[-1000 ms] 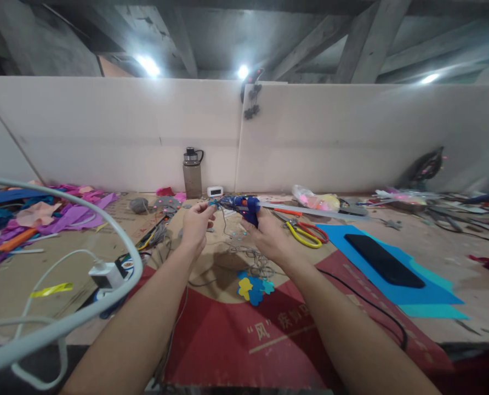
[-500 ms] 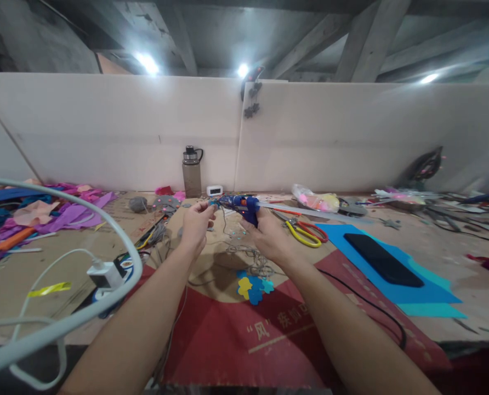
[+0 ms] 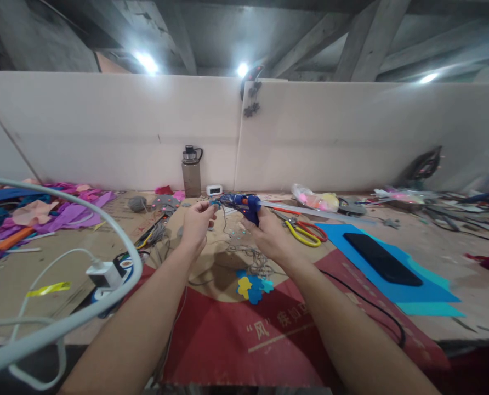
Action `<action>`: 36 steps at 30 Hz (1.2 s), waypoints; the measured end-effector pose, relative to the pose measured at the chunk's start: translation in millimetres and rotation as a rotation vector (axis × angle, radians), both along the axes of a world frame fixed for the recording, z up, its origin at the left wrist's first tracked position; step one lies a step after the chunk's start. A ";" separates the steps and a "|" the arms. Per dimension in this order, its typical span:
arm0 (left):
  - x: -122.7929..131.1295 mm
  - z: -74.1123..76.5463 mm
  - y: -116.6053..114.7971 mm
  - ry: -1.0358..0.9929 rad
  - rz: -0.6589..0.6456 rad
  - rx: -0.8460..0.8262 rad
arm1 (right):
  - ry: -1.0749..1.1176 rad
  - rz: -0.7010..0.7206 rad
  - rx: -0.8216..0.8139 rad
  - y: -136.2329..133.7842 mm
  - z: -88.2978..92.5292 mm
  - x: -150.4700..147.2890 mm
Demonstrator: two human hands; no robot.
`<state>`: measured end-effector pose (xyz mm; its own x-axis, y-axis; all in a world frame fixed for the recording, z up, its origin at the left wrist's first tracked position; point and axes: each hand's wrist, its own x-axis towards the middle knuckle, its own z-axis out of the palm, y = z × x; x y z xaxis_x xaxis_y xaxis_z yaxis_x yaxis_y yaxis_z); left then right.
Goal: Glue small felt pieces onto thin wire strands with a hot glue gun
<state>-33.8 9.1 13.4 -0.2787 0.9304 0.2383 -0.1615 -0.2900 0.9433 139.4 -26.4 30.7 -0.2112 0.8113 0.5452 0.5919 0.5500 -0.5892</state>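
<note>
My right hand is wrapped round the grip of a blue hot glue gun, which points left. A long translucent glue stick juts from its rear. My left hand pinches a small blue piece just by the nozzle; whether the two touch, I cannot tell. Grey string hangs down near that piece. On the board below lie tangled grey string and flower-shaped cut-outs, one yellow and several blue.
Yellow- and red-handled pliers lie right of my right hand, near a black phone on blue sheets. A bottle stands by the back wall. A thick white cable arches across the left, near a white charger.
The glue gun's nozzle has lifted a little and shifted slightly right of the blue piece. My left hand stays almost still with the piece in its fingers.
</note>
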 end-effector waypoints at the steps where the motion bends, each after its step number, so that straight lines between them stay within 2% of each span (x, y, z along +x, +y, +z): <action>1: -0.2 -0.4 0.4 -0.003 0.001 0.003 | 0.007 0.002 -0.002 -0.4 0.6 -0.2; 17: 1.4 4.3 -3.7 -0.027 0.007 0.001 | 0.009 -0.013 -0.038 0.3 -0.3 -0.1; 36: 1.4 2.4 -3.2 -0.007 -0.007 0.003 | 0.008 -0.030 -0.057 -2.7 2.8 -0.6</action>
